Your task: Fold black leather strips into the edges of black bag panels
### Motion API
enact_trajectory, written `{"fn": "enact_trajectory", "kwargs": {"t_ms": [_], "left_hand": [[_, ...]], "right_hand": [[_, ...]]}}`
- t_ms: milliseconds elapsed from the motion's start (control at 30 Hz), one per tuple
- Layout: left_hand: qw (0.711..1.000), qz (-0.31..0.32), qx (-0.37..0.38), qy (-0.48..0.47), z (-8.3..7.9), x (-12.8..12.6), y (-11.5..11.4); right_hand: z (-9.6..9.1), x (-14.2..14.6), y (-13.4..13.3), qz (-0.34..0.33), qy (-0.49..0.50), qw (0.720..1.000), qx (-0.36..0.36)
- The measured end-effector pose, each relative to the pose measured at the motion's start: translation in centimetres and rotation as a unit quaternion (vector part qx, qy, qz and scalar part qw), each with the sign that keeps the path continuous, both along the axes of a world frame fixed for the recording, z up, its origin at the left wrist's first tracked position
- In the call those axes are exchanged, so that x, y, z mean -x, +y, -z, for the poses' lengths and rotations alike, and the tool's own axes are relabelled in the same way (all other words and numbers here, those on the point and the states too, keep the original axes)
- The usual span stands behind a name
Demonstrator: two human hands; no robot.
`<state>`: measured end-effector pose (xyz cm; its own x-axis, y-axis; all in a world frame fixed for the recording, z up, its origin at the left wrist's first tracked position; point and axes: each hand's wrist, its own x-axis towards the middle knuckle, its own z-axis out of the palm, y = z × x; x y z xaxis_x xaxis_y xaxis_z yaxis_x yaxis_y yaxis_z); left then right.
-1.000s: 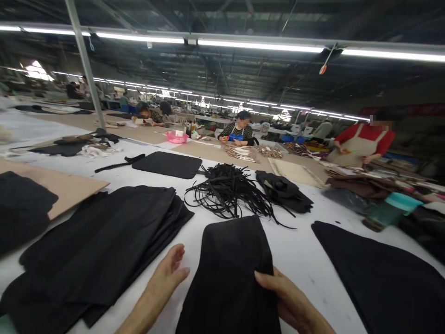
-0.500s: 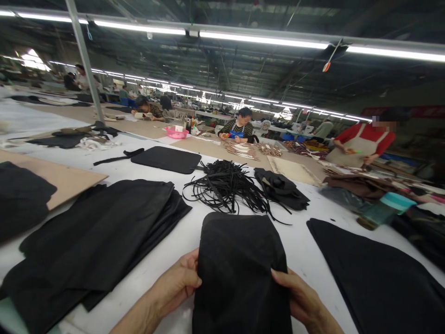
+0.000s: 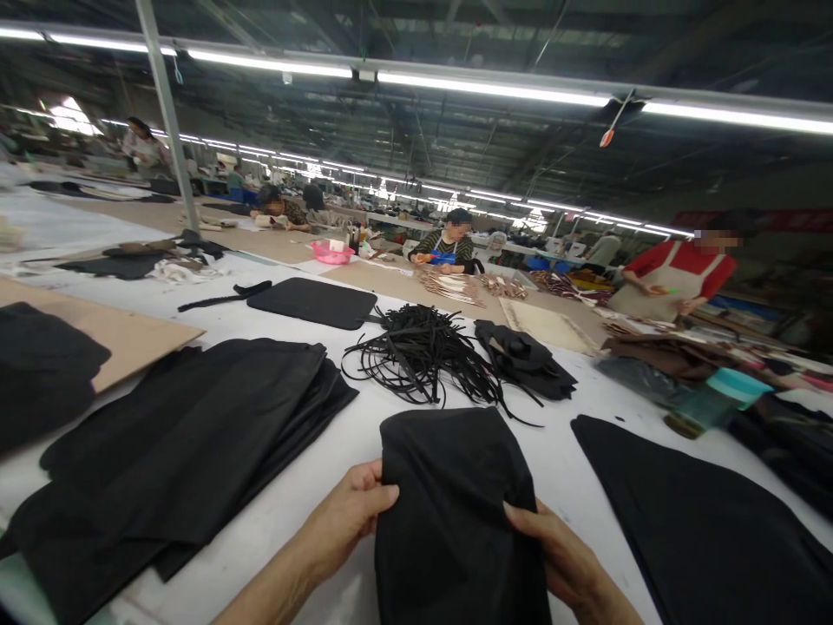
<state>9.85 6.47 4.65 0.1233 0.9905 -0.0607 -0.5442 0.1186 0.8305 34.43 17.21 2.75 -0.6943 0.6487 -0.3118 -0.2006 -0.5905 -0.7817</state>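
A black fabric piece (image 3: 452, 503) lies in front of me on the white table (image 3: 566, 469). My left hand (image 3: 344, 521) is closed on its left edge, thumb on top. My right hand (image 3: 560, 560) grips its right edge, fingers curled into the cloth. A stack of black fabric (image 3: 188, 451) lies to the left of my hands. Just beyond the piece sits a tangle of black straps (image 3: 423, 351).
More black fabric (image 3: 703, 521) covers the table at right, a black bundle (image 3: 524, 360) lies past the straps, and a flat black pad (image 3: 312, 302) sits further back. Brown cardboard (image 3: 110, 334) lies at left. Several people work at the far tables; a teal container (image 3: 716, 395) stands right.
My left hand, open on the table a second ago, has closed on the fabric piece's left edge. Both hands now hold the piece, bunched slightly between them.
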Motion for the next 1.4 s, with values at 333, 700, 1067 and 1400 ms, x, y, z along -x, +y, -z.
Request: {"fn": "enact_trajectory", "kwargs": {"t_ms": [333, 700, 1067, 1400], "left_hand": [[1.000, 0.025, -0.014, -0.007, -0.6, -0.1, -1.0], [1.000, 0.010, 0.019, -0.023, -1.2, -0.8, -1.5], [0.995, -0.067, 0.077, 0.003, -1.9, -1.3, -1.3], [0.986, -0.121, 0.074, 0.084, -0.2, -0.1, -0.6]], "right_hand": [[0.9, 0.1, 0.1, 0.012, -0.007, 1.000, 0.018], [1.9, 0.5, 0.0, 0.021, -0.021, 0.999, 0.035], [1.2, 1.0, -0.4, 0.016, -0.064, 0.997, -0.030], [0.0, 0.9, -0.2, -0.038, -0.179, 0.971, -0.153]]}}
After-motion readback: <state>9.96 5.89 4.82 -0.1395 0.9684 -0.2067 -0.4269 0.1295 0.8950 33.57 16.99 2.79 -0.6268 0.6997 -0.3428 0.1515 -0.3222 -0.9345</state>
